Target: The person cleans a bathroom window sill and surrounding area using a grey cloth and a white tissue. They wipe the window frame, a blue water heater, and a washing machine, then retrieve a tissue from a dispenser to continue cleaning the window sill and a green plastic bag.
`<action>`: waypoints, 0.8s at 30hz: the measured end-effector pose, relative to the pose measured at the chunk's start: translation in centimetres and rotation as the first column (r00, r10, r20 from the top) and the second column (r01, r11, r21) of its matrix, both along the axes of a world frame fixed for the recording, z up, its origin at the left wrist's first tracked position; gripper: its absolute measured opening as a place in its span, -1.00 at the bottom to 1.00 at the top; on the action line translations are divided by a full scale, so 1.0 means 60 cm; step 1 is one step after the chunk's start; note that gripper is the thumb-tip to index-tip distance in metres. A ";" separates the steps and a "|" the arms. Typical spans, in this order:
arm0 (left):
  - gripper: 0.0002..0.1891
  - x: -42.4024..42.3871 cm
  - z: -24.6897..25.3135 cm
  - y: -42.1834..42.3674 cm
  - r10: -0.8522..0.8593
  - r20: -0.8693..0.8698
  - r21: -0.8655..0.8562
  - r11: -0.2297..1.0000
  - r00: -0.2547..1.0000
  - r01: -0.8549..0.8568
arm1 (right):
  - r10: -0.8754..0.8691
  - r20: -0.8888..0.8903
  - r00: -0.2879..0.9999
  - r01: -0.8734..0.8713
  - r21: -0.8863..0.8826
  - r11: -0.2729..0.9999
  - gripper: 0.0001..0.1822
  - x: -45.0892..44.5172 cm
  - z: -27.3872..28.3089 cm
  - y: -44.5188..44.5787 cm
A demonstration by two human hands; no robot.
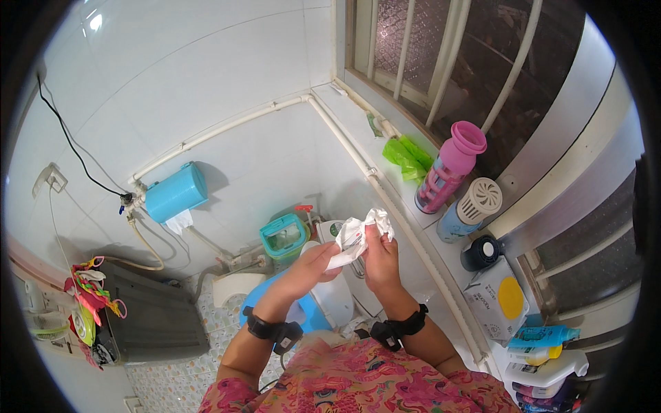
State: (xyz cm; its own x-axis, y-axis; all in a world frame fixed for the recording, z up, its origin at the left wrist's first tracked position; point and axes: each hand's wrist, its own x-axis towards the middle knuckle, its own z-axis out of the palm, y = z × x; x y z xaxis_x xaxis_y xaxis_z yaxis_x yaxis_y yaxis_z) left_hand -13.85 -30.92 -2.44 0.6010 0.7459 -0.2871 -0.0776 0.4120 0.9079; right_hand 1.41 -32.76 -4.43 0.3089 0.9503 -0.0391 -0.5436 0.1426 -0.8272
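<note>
Both hands grip a crumpled white sheet (pixel 356 238), thin plastic or paper, with a small coloured mark on it. My left hand (pixel 315 263) pinches its lower left end. The bunched upper right part is held by my right hand (pixel 381 258), thumb on top. Below the hands is a toilet with a blue seat (pixel 258 299) and a white tank (pixel 369 294), both partly hidden by my arms. A teal open-topped container (pixel 283 235) stands just beyond my left hand. Beside it shows a red handle (pixel 303 208).
A tiled ledge to my right carries a pink bottle (pixel 452 165), an air freshener can (pixel 467 209), a white box (pixel 498 299) and several cleaning bottles (pixel 547 335). On the wall hangs a blue paper holder (pixel 176 193). A dark grey bin-like container (pixel 155 315) stands left.
</note>
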 end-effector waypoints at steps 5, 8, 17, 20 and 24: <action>-0.60 -0.016 -0.010 0.014 -0.022 0.170 -0.185 0.981 0.985 0.054 | 0.240 0.287 0.927 -0.275 0.090 0.957 -0.76 0.026 -0.022 -0.013; -0.61 -0.017 -0.021 0.022 -0.080 0.209 -0.195 0.973 0.975 0.121 | 0.332 0.343 0.879 -0.403 0.160 0.901 -0.64 0.028 0.007 -0.014; -0.72 0.007 -0.009 0.018 -0.110 0.268 -0.150 0.977 0.957 0.155 | 0.212 -0.275 0.938 -0.186 0.117 0.976 -0.59 0.035 -0.025 0.008; -0.68 0.000 0.018 0.011 -0.001 0.293 -0.141 0.989 0.956 0.044 | 0.288 -0.235 0.928 -0.272 0.099 0.957 -0.58 0.038 -0.004 0.000; -0.66 -0.002 0.013 0.017 0.008 0.306 -0.025 1.000 0.952 0.000 | 0.237 -0.006 0.972 -0.235 0.099 0.967 -0.67 0.021 -0.002 -0.009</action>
State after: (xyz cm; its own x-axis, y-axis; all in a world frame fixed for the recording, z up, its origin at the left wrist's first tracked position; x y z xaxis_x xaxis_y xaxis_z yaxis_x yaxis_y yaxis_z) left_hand -13.99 -29.90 -1.69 0.6597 0.7437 -0.1080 -0.3516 0.4325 0.8303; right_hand 2.66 -33.32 -4.55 0.0758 0.9957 0.0537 -0.5857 0.0881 -0.8057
